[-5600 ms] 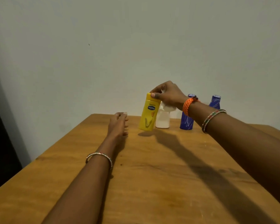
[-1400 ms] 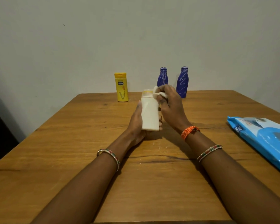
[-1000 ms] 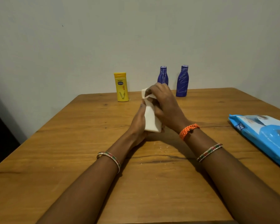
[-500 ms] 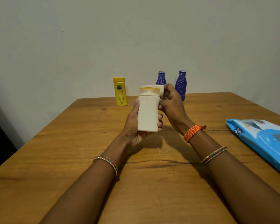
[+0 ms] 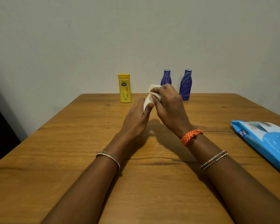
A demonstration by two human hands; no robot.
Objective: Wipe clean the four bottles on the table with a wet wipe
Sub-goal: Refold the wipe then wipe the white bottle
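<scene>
My left hand [image 5: 136, 118] grips a white bottle [image 5: 147, 101] above the middle of the wooden table [image 5: 71, 151]; only a strip of the bottle shows between my hands. My right hand [image 5: 170, 107] presses a white wet wipe [image 5: 154, 88] over the bottle's top and right side. A yellow bottle [image 5: 124, 88] stands upright at the far edge. Two blue bottles stand to its right, one [image 5: 165, 77] partly hidden behind my right hand, the other [image 5: 185, 84] in full view.
A blue pack of wet wipes [image 5: 265, 141] lies flat at the table's right edge. A pale wall rises right behind the bottles. The table's left edge drops to a dark gap.
The white bottle was upright and mostly visible half a second ago. Now it is tilted and lower, and my right hand with the wipe has slid over its top and covers most of it.
</scene>
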